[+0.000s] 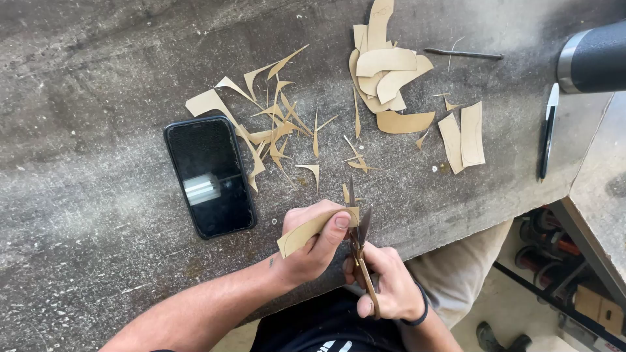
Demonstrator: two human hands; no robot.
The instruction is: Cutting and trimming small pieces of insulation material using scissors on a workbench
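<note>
Here the left hand (313,242) pinches a tan card piece (313,229) at the worktop's (98,195) six o'clock edge, while the right hand (386,281) grips open scissors (360,244) at its right end. Best to feed the piece slowly, thumb away from the blades.

Bare forearms, a dark band (420,311) on the right wrist, beige trousers (456,274) and a dark top (326,326).

One head cam, looks steeply down on grey worktable (98,215), close; right edge prob. cropped.
</note>
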